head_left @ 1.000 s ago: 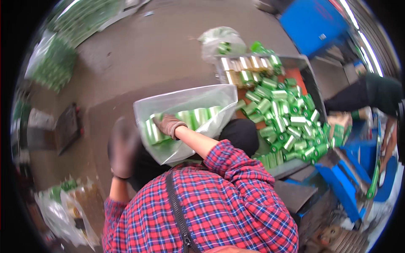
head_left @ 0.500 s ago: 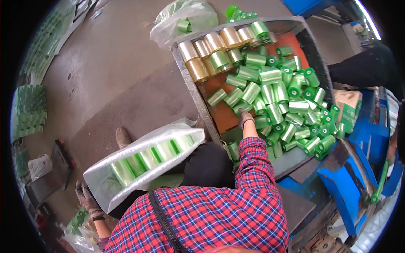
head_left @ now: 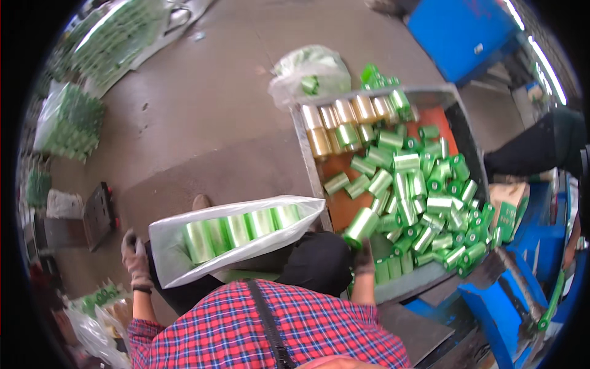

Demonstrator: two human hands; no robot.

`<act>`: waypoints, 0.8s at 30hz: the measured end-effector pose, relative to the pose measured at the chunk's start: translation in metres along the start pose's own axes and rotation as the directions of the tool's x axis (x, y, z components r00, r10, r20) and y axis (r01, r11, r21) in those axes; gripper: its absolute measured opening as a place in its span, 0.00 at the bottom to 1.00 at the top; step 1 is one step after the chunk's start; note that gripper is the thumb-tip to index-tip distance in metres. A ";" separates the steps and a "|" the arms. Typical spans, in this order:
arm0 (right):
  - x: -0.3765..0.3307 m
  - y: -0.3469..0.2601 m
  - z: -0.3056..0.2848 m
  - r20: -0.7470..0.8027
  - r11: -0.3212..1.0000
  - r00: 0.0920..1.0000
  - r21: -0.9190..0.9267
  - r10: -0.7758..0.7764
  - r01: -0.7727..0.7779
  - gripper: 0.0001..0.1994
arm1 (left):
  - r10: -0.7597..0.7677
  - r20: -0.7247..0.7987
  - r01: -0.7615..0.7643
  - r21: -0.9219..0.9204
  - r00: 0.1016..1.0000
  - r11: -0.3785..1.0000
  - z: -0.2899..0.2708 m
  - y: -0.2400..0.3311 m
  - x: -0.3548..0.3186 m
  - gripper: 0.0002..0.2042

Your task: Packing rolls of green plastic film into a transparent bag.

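Note:
A green roll of clear film [head_left: 361,227] is held up at the near left edge of the bin by my gloved right hand [head_left: 364,261], whose fingers close round its lower end. On my lap lies a clear plastic bag [head_left: 169,251] with a row of several green film rolls [head_left: 239,230] inside. My gloved left hand [head_left: 136,261] is beside the bag's left end, fingers up and apart, with nothing in it. To the right, the large bin [head_left: 313,178] holds a loose heap of green rolls [head_left: 409,190] and stacked gold-toned rolls [head_left: 318,142] in its far left corner.
A plastic bag [head_left: 310,74] lies on the floor beyond the bin. Wrapped stacks of green rolls [head_left: 70,123] stand at left, near a dark cart [head_left: 98,215]. Blue machinery [head_left: 498,301] and another person's dark-clad leg [head_left: 534,144] are at right.
My right hand has come back toward me from the heap, bringing one green roll with it. My left hand stays by the bag's end. The whole view has shifted.

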State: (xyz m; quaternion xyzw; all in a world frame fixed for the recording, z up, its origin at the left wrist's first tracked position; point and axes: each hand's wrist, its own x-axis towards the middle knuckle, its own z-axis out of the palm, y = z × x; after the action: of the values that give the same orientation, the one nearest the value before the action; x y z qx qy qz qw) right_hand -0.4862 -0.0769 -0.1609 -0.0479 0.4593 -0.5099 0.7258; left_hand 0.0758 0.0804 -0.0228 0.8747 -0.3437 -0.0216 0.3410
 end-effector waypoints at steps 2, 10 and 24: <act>-0.053 -0.029 0.047 0.274 0.981 0.944 -0.007 -0.185 0.195 0.38 | 0.188 0.018 -0.182 -0.184 0.982 0.966 -0.004 0.089 -0.005 0.14; -0.128 -0.075 0.211 0.727 0.986 0.671 -0.159 0.147 -0.043 0.34 | 0.432 0.878 -0.780 -0.120 0.205 0.614 0.017 0.191 -0.084 0.32; -0.025 0.042 0.284 0.208 -0.646 0.978 -0.751 -0.032 0.139 0.48 | 0.540 0.834 -0.790 -0.254 0.113 0.558 0.012 0.177 -0.116 0.10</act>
State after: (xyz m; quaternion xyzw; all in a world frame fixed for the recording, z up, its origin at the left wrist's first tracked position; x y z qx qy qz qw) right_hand -0.2546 -0.1503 -0.0050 -0.7361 0.6261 0.1276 0.2234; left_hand -0.1204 0.0508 0.0535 0.5205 -0.8177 -0.2452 -0.0196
